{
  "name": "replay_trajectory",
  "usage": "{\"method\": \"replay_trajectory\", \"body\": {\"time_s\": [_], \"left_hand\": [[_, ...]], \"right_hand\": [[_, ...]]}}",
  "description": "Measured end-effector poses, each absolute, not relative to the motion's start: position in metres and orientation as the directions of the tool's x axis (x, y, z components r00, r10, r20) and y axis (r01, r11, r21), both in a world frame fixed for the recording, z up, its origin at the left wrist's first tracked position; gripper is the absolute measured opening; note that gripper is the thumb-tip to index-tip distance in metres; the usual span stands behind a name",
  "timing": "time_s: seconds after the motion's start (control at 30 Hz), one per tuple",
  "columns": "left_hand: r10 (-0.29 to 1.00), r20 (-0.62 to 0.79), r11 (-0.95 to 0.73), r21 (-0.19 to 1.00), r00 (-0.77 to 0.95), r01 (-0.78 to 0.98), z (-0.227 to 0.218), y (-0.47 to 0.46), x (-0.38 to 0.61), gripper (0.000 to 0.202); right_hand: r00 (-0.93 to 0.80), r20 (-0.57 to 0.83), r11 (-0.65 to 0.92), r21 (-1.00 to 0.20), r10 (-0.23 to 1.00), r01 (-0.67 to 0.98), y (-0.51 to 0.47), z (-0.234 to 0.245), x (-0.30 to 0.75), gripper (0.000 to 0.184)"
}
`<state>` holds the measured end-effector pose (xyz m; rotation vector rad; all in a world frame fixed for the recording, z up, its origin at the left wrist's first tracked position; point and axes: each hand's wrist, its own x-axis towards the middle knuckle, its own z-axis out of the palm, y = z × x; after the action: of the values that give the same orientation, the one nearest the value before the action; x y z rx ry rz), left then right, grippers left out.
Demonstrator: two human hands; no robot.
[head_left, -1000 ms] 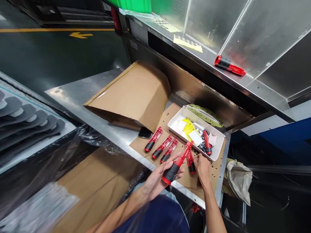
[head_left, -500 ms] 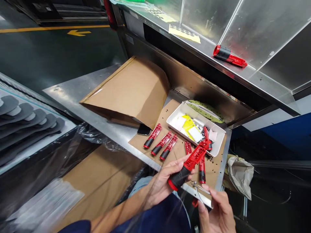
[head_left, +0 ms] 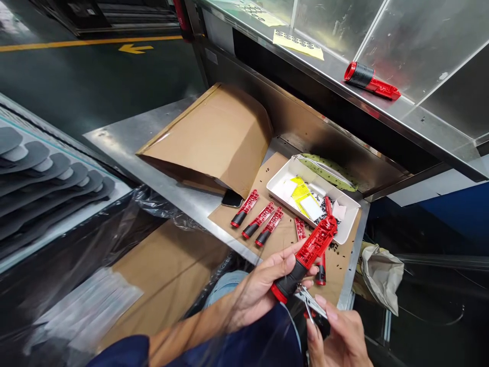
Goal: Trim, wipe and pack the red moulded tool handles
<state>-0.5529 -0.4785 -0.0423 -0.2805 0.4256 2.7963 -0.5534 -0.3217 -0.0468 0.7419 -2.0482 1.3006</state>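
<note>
My left hand [head_left: 263, 285] is wrapped round the black grip of a red and black plastic housing [head_left: 314, 243], tilted with its red ribbed end pointing up and away. Between the thumb and fingers of my right hand [head_left: 340, 331] is a pair of metal tweezers [head_left: 313, 304]. Their tips come close to the underside of the housing by my left fingertips; whether they touch it or hold a small piece I cannot tell. Similar housings, such as this one [head_left: 244, 208], lie on the cardboard sheet [head_left: 237, 224], and another [head_left: 321, 270] is partly hidden behind the held one.
A white tray [head_left: 272, 187] holds papers, a yellow label and small black pieces, some spilled beside it. A green pouch [head_left: 328, 172] leans behind. To the left stand a large cardboard box [head_left: 214, 132] and a phone [head_left: 232, 199]. Another housing [head_left: 370, 81] rests on the metal shelf.
The tweezers in my right hand have moved up and left, closer to the held housing. My left hand keeps its hold. The whole view has shifted slightly.
</note>
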Motion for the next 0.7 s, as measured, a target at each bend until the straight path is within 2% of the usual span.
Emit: {"method": "replay_trajectory", "body": {"time_s": [0.1, 0.27, 0.47, 0.53, 0.6, 0.7], "left_hand": [[0.269, -0.231, -0.907, 0.265, -0.935, -0.327, -0.04, -0.479, -0.552, 0.051], [0.286, -0.237, -0.904, 0.254, -0.928, -0.344, -0.035, -0.48, -0.551, 0.043], [0.294, -0.239, -0.9, 0.258, -0.926, -0.352, -0.039, -0.479, -0.551, 0.058], [0.298, -0.245, -0.897, 0.258, -0.923, -0.358, -0.04, -0.48, -0.552, 0.06], [0.307, -0.262, -0.889, 0.264, -0.915, -0.374, -0.04, -0.48, -0.552, 0.064], [0.329, -0.276, -0.873, 0.276, -0.903, -0.403, -0.038, -0.482, -0.553, 0.069]], "right_hand": [[-0.673, 0.725, 0.367, -0.593, -0.144, -0.717, -0.317, -0.053, -0.551, 0.046], [-0.675, 0.715, 0.371, -0.587, -0.179, -0.72, -0.312, -0.061, -0.549, 0.053], [-0.645, 0.746, 0.343, -0.569, -0.165, -0.747, -0.315, -0.06, -0.549, 0.054], [-0.673, 0.725, 0.352, -0.598, -0.148, -0.72, -0.316, -0.06, -0.547, 0.054], [-0.694, 0.705, 0.359, -0.617, -0.145, -0.701, -0.316, -0.059, -0.548, 0.051], [-0.645, 0.741, 0.351, -0.563, -0.185, -0.748, -0.315, -0.059, -0.551, 0.042]]}}
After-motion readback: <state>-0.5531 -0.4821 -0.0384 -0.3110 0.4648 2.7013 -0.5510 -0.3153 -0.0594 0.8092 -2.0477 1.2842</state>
